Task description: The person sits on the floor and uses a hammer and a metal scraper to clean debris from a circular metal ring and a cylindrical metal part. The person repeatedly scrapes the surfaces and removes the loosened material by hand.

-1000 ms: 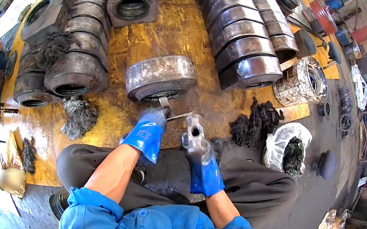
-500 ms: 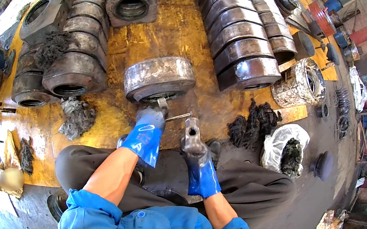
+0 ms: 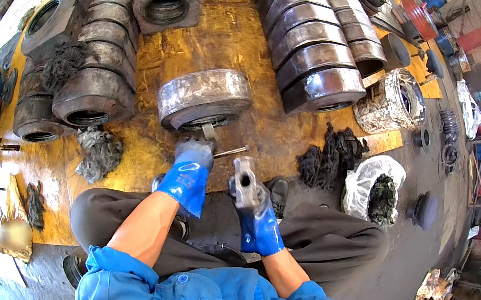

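The left hand [image 3: 188, 170], in a blue glove, has its fingers pinching a chisel [image 3: 210, 133] set against the steel ring [image 3: 203, 97]; the ring lies on the yellow surface [image 3: 222, 38]. The right hand [image 3: 257, 220] has its fingers wrapped around a hammer [image 3: 244, 178], held just beside the left hand.

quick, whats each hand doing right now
Left hand: closed on a small metal tool set against the steel ring.
Right hand: closed around a hammer.

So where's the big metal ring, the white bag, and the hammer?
Big metal ring [image 3: 203, 94], head view, on its outer side wall.
White bag [image 3: 361, 181], head view, on its crumpled left side.
Hammer [image 3: 245, 182], head view, on its metal head.
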`<control>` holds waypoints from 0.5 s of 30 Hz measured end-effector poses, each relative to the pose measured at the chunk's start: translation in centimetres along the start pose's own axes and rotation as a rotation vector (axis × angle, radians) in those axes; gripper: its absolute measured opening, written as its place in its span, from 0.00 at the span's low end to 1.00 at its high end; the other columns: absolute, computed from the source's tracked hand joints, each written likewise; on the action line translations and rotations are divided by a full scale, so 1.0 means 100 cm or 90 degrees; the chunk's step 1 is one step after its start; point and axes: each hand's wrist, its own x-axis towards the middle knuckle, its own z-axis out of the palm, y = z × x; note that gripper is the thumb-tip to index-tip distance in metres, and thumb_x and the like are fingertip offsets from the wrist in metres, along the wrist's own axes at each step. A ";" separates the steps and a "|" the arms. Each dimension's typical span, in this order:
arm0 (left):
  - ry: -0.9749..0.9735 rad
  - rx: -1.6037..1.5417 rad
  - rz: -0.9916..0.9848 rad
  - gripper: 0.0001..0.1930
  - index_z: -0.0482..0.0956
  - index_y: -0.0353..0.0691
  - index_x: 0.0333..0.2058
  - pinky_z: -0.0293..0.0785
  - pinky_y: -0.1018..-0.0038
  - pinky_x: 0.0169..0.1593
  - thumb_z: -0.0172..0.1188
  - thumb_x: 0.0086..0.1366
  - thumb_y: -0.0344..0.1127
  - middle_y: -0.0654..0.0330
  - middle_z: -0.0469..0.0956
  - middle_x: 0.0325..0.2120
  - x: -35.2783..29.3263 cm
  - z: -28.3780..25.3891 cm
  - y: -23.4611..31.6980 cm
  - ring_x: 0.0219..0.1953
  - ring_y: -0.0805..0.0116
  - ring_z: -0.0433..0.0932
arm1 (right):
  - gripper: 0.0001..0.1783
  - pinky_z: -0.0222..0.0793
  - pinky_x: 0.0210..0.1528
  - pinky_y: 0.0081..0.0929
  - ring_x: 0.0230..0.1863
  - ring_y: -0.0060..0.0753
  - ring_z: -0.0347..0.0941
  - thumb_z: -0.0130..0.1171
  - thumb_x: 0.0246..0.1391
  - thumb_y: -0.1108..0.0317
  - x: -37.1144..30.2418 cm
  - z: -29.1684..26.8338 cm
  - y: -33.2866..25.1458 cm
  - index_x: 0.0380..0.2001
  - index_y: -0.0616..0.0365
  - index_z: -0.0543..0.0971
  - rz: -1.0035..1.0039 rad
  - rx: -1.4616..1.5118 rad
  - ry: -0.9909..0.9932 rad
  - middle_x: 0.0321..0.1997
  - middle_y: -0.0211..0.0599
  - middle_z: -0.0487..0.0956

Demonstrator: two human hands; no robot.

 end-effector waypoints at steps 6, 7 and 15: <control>-0.008 -0.008 0.012 0.20 0.76 0.54 0.54 0.77 0.56 0.50 0.49 0.64 0.32 0.53 0.81 0.46 -0.001 -0.003 0.009 0.50 0.52 0.79 | 0.10 0.76 0.38 0.29 0.35 0.27 0.79 0.59 0.58 0.65 0.035 -0.021 0.030 0.39 0.57 0.83 -0.116 -0.589 0.053 0.34 0.31 0.84; -0.009 -0.009 0.008 0.20 0.76 0.54 0.54 0.77 0.56 0.50 0.49 0.64 0.32 0.53 0.81 0.46 0.000 -0.002 0.010 0.50 0.52 0.79 | 0.09 0.76 0.38 0.30 0.35 0.27 0.79 0.60 0.58 0.66 0.038 -0.022 0.032 0.38 0.56 0.83 -0.121 -0.615 0.060 0.33 0.32 0.84; 0.007 -0.032 0.000 0.16 0.81 0.47 0.48 0.76 0.54 0.50 0.51 0.63 0.33 0.54 0.81 0.48 0.000 0.008 0.007 0.50 0.52 0.80 | 0.11 0.75 0.37 0.26 0.34 0.28 0.79 0.61 0.58 0.65 0.027 -0.023 0.031 0.41 0.56 0.82 0.003 -0.132 0.039 0.32 0.31 0.82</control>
